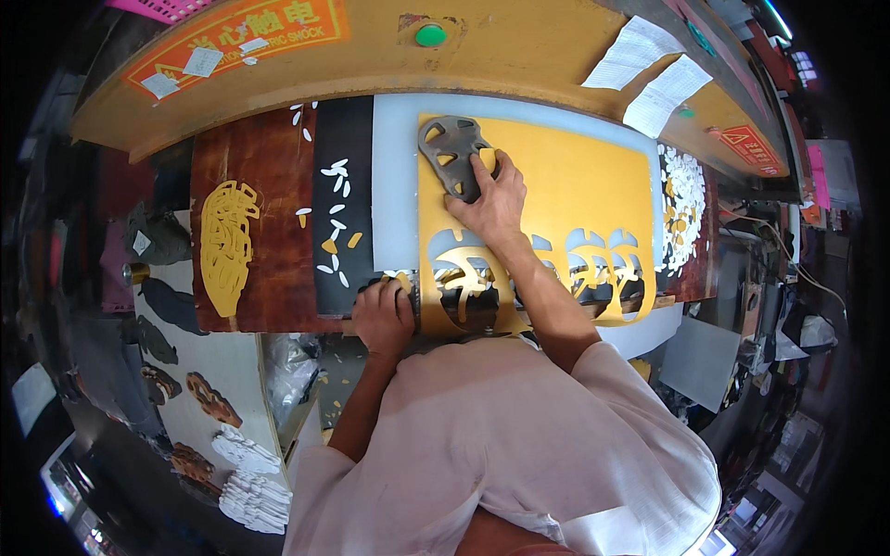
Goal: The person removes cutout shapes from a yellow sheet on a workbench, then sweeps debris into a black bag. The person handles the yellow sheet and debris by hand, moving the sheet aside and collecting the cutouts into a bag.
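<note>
A person in a pale shirt (491, 417) works at a cutting table (287, 195), right hand (496, 196) gripping the near end of a grey die (450, 156), thumb and forefinger parted across it. The openwork die lies flat at the far left corner of a yellow sheet (556, 176). The left hand (383, 315) rests knuckles up at the table's near edge, fingers curled and close together, just left of the sheet; whether it holds anything cannot be told.

Shaped cutouts pierce the sheet's near side. Beneath it is a pale board (394, 185), beside a black strip (357, 199) dotted with white bits (338, 227). Looped yellow pieces (227, 250) lie bundled at left; white scraps (683, 199) crowd the right. A mustard-coloured beam (519, 60) with a green button (430, 35) spans the far side, two papers (635, 56) hanging at its right. At lower left, a side bench (218, 352) bears brown shapes (213, 398) and stacked white ones (255, 500).
</note>
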Tool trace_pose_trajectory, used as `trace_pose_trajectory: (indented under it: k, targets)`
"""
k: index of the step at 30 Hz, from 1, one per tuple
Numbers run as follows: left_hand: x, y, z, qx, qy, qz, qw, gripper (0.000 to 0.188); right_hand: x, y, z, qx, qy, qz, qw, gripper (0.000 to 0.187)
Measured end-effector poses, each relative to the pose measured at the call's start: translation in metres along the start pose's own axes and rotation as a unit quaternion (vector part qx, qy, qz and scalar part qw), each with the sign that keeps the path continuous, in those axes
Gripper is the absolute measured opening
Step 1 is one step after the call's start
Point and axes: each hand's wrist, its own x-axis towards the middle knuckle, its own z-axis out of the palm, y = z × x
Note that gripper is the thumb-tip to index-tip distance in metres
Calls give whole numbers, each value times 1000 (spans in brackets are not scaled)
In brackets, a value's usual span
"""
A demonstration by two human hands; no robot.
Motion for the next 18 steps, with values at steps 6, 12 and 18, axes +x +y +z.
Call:
trace_pose_trajectory:
  k: [6,12,18]
  targets:
    - [3,4,-1,4,30,17,999,16,1,9,0,37,-27,16,999,78]
    - [2,7,1,31,51,29,998,15,32,55,-39,308,-122,171,928,71]
    - [3,9,-6,20,26,10,999,17,-8,117,-73,323,-125,209,914,36]
